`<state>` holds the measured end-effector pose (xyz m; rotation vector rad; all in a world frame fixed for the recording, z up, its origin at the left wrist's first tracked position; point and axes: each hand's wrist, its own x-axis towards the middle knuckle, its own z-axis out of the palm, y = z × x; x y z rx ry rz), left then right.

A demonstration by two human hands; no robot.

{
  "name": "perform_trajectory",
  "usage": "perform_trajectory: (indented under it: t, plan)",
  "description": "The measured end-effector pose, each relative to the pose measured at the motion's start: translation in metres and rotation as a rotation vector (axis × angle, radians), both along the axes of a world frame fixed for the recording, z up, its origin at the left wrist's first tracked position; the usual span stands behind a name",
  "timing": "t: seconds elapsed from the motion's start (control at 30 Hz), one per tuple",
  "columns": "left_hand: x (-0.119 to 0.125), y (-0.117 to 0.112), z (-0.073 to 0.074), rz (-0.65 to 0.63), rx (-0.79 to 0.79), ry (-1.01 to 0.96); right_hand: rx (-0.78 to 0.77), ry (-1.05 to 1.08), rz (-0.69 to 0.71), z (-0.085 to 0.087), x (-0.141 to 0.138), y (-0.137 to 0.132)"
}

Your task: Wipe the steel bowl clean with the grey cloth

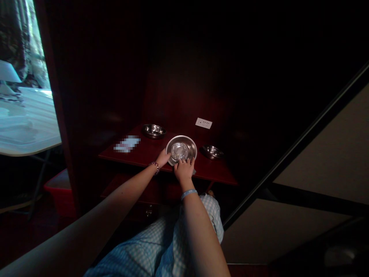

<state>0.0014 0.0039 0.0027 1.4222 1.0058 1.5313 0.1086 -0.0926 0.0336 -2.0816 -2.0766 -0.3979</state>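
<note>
A shiny steel bowl is tilted toward me above the front edge of the dark red desktop. My left hand grips its left rim, thumb on the inner side. At the near rim is my right hand, its curved fingers reaching over the edge into the bowl. A small greyish patch shows beside that hand, too dim to name. Behind and to the left, a second steel bowl rests on the desktop. To the right sits another shallow steel bowl.
A blurred-out pale item lies on the desktop's left part. A white socket plate is on the back wall. Below the desktop is a drawer with a metal knob. Farther left stand a red bin and a pale table with a lamp.
</note>
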Motion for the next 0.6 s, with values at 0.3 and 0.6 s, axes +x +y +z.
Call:
perform_trajectory:
  t: [0.3,0.6]
  plan:
    - [-0.001,0.0049,-0.0058,0.014,-0.014,0.028,0.003,-0.063,-0.054,-0.0064,0.0048,0.0066]
    - [-0.0014,0.0049,-0.0062,-0.003,-0.028,0.079,-0.108,0.056,-0.031,-0.0002,0.0066,0.0009]
